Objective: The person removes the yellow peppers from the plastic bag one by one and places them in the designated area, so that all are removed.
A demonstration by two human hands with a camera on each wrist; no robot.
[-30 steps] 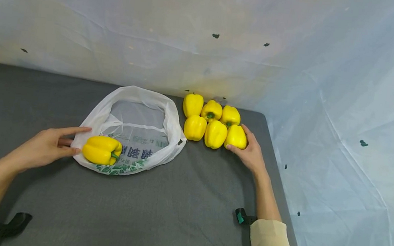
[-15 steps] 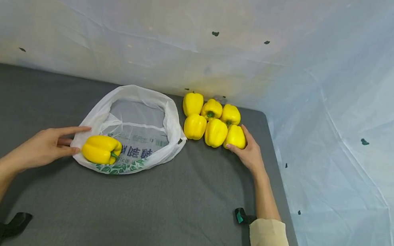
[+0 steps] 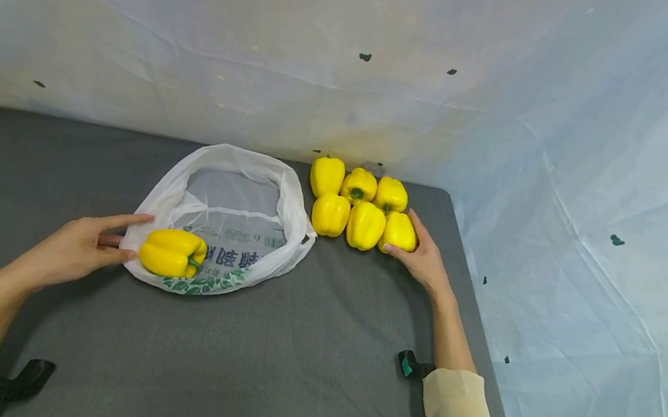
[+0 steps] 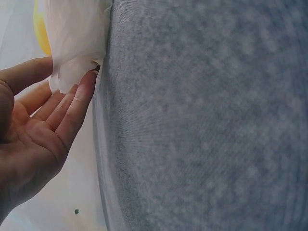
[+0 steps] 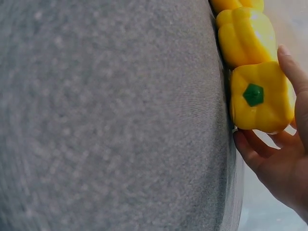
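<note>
In the head view, a white plastic bag lies with its rolled rim spread wide, green leaf print along the front. One yellow bell pepper sits inside it at the left, its green stem facing right. My left hand holds the bag's left side, and the left wrist view has thumb and fingers on either side of the folded plastic. At the right, my right hand grips the end yellow bell pepper of the front row; its green stem end shows in the right wrist view.
Several more yellow bell peppers stand close together in two rows to the right of the bag, near the back edge of the grey table. Pale plastic sheeting hangs behind and along the right side.
</note>
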